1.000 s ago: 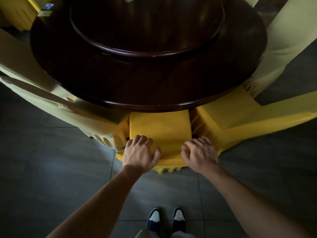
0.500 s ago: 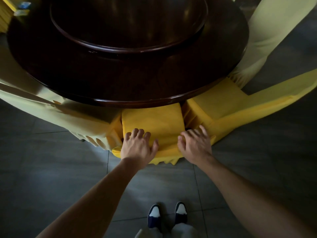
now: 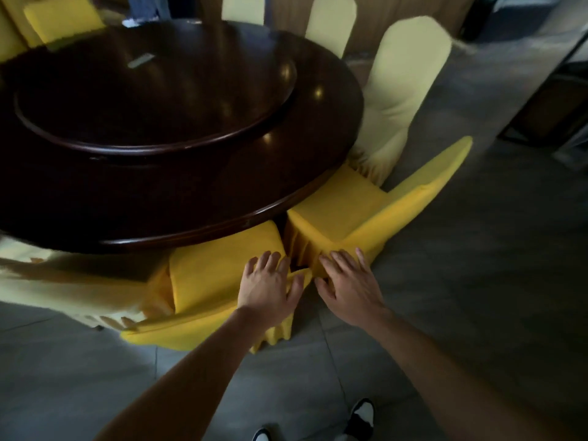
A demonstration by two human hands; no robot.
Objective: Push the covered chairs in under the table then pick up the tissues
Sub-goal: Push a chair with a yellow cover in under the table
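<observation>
Grey tiled floor (image 3: 445,281) underfoot, with a dark round wooden table (image 3: 197,198) carrying a raised turntable (image 3: 152,97), ringed by covered chairs: pale yellow ones (image 3: 404,87) at the far right side, two bright yellow ones nearest. Seat of the left bright yellow chair (image 3: 210,278) partly tucked under the table edge, the right bright yellow chair (image 3: 356,214) just beside it, angled, its seat front under the rim. Left hand (image 3: 270,284) flat with fingers spread on the left chair's seat corner, right hand (image 3: 346,281) likewise open and resting on the right chair's near corner; small whitish object (image 3: 140,61) on the turntable, too blurred to tell whether tissues.
</observation>
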